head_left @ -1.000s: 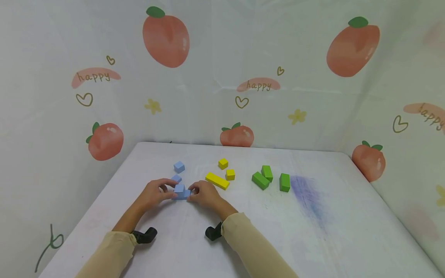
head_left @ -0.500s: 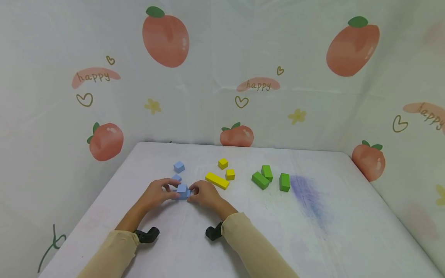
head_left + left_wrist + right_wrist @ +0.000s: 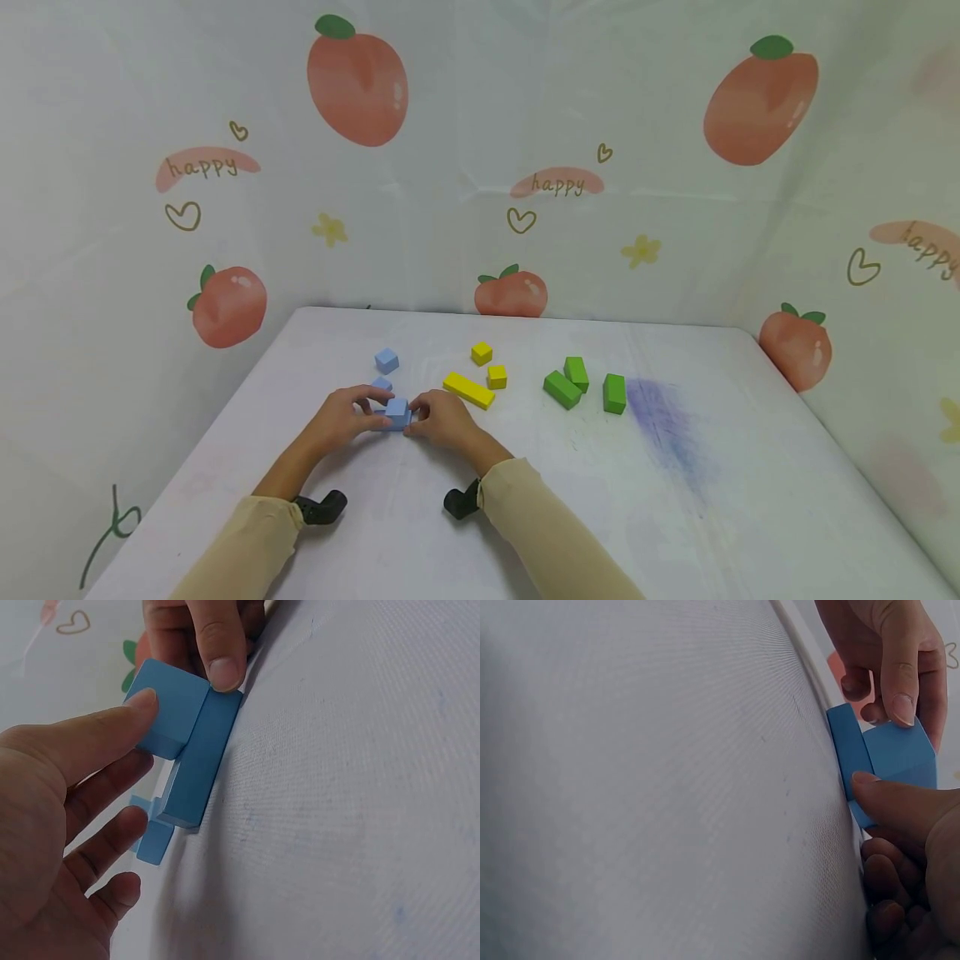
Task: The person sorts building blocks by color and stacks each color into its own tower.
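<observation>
My left hand [image 3: 341, 417] pinches a blue cube block [image 3: 171, 701] between thumb and fingers. The cube sits on top of a flat blue rectangular block [image 3: 202, 769], toward its right end, and in the left wrist view both look in contact. At that right end, my right hand [image 3: 447, 422] grips the rectangular block, its thumb on the near face in the right wrist view; the fingers behind are partly hidden. Just beyond the left fingers lies another blue block [image 3: 382, 383], partly covered. Farther back is a separate blue cube [image 3: 386, 360].
Right of the hands lie a long yellow block [image 3: 468, 390] and two yellow cubes, one nearer [image 3: 497, 377]. Beyond them are three green blocks, the rightmost standing apart [image 3: 614, 393]. A purple smudge [image 3: 663, 417] marks the white table [image 3: 600, 517]. A printed curtain [image 3: 442, 208] hangs behind.
My left hand has shifted slightly right with the blue cube, from the middle of the rectangular block toward its right end. The right hand has stayed in place.
</observation>
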A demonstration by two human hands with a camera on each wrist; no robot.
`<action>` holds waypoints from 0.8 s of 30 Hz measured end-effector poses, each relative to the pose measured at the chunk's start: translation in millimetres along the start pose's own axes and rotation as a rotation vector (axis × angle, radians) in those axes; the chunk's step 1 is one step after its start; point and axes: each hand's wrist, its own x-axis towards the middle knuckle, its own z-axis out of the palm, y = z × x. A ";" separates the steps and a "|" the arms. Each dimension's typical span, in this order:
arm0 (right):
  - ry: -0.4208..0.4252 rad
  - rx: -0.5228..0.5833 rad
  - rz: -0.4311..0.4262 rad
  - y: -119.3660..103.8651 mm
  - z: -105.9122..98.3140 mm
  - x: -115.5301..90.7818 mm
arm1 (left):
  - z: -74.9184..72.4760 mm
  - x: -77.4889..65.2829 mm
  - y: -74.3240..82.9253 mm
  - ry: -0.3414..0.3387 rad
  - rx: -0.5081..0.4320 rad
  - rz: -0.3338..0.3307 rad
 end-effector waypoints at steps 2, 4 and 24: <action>-0.001 -0.001 0.003 -0.2 -0.2 -0.2 | 0.3 0.0 0.1 0.002 -0.004 0.004; -0.001 0.004 0.008 -0.6 -0.7 -0.8 | 0.4 -0.2 0.0 0.002 -0.007 0.018; 0.000 0.009 0.002 2.9 1.6 0.6 | -12.4 8.3 -1.3 0.133 0.005 0.076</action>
